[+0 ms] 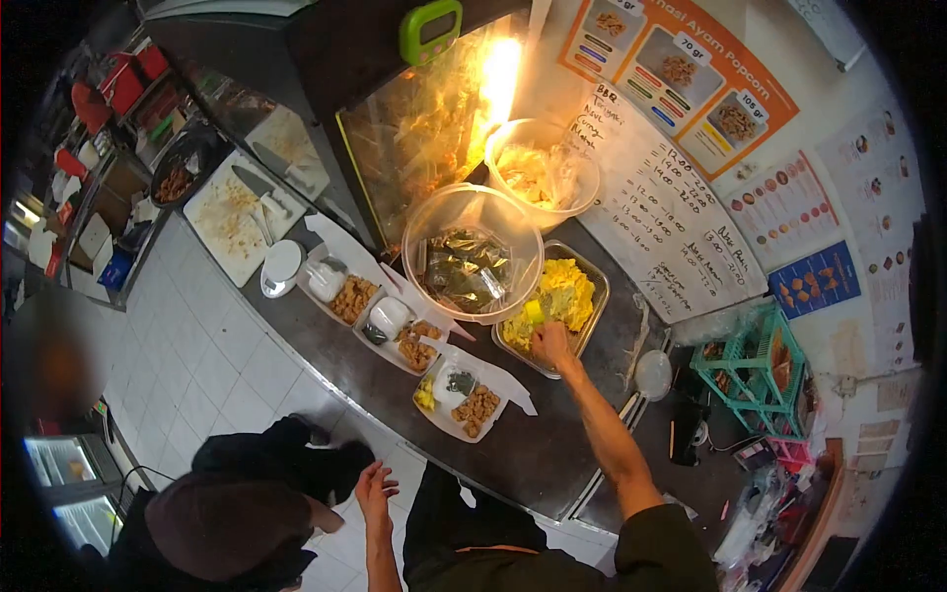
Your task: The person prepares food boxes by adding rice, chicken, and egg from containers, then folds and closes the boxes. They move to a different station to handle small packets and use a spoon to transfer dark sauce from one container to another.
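Watching remotely through the head camera: I've got the right hand [550,343] over the near part of a metal tray [582,340], fingers clenched on a bright yellow-green utensil [534,312]; exact type I can't tell. Its visible end is against the yellow scrambled egg [570,283] heaped in that tray. Left hand [375,490] is released, fingers loosely curled and apart, off the near edge of the dark counter [552,454], close to a co-worker [227,528] in a dark cap. Left of the tray I see a clear tub [518,222] with something shiny and foil-like inside; behind it, a second tub [577,197] by the bright light. Nearest paper box [508,385]: white rice, dark bits, fried pieces, some yellow food in one corner. Two more boxes [345,247] stand lined up beyond it, each with rice and fried pieces. Farther along, I note a knife [254,182] on a white cutting board [222,232]. Teal basket [755,370] sits at the right, well apart from both hands.
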The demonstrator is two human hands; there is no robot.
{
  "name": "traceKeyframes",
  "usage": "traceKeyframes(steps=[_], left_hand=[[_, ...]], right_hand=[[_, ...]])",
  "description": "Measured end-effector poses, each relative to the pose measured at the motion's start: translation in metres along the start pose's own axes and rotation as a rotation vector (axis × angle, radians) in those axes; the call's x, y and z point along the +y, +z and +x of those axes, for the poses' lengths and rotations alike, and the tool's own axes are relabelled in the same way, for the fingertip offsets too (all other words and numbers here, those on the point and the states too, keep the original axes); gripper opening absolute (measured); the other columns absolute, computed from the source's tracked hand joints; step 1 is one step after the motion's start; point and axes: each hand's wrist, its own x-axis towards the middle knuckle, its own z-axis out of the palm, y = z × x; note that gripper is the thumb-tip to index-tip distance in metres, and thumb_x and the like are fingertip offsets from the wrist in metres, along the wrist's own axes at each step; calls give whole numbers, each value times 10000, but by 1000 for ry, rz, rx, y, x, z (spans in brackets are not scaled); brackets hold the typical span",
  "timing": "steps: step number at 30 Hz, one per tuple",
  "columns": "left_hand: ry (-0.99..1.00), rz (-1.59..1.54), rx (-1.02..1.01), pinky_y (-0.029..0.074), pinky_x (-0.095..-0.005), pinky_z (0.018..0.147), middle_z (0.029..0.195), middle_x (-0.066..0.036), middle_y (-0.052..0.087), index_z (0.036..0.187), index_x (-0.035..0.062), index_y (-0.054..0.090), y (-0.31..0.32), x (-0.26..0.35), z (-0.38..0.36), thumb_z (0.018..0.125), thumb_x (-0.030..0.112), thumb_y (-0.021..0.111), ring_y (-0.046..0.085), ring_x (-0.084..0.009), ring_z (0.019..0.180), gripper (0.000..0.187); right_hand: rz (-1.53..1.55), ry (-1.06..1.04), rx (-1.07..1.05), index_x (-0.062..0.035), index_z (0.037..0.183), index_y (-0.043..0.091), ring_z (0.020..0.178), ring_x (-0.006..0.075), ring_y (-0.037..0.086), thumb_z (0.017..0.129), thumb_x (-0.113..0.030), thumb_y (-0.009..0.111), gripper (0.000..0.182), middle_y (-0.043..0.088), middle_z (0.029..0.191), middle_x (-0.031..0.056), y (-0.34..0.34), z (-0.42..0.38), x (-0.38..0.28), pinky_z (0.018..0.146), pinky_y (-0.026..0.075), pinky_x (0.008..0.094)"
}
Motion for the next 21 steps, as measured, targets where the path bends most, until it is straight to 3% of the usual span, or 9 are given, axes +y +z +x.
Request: traceKeyframes(steps=[2, 3, 9, 12, 15, 18, 21], left_hand=[[-12, 36, -31, 510, -277, 648, 1006, -89, 661, 1223, 32, 595, 17, 8, -2, 952, 214, 609, 639, -155, 764, 326], [-4, 22, -50, 510, -273, 642, 1007, -79, 658, 1232, 36, 587, 21, 9, -2, 959, 223, 605, 634, -150, 766, 331], [15, 25, -66, 512, -278, 650, 1012, -86, 659, 1213, 29, 605, 34, 11, -2, 961, 203, 599, 635, -152, 752, 306], [21, 26, -54, 513, -275, 647, 1018, -88, 657, 1210, 24, 604, 32, 12, -4, 965, 197, 589, 636, -152, 753, 300], [26, 16, -36, 512, -270, 640, 1023, -89, 655, 1205, 20, 605, 35, 15, -4, 964, 188, 586, 636, -152, 753, 295], [84, 56, -46, 504, -285, 653, 1045, -93, 657, 1253, 36, 585, 34, 19, -8, 976, 223, 567, 630, -160, 788, 334], [70, 44, -39, 514, -287, 661, 1042, -101, 663, 1245, 28, 589, 35, 18, -5, 981, 220, 565, 637, -164, 790, 328]], right_hand=[[134, -39, 13, 45, 632, 607, 445, 331, 522, 750, -101, 598, 188, 530, 543, 237, -3, -16, -24, 483, 424, 436], [93, -42, 6, 19, 588, 604, 410, 241, 476, 796, -110, 617, 245, 521, 477, 156, 3, -22, -23, 447, 365, 402], [932, 674, -297, -50, 815, 725, 492, 51, 439, 932, -226, 672, 219, 561, 632, -44, -22, -25, -25, 418, 311, 240], [1111, 691, -314, -33, 962, 723, 507, 40, 420, 940, -238, 678, 211, 553, 677, -40, -15, -27, -7, 415, 297, 206], [1188, 730, -276, -34, 977, 712, 497, 36, 408, 952, -202, 654, 179, 527, 654, -46, -21, -31, -3, 405, 281, 213], [1281, 789, -161, -3, 939, 719, 487, 52, 434, 958, -155, 633, 176, 577, 686, -14, -42, -37, -7, 410, 292, 210], [1265, 653, -89, -10, 822, 674, 461, 47, 402, 955, -134, 629, 187, 534, 625, -18, -83, -42, -27, 410, 282, 218]])
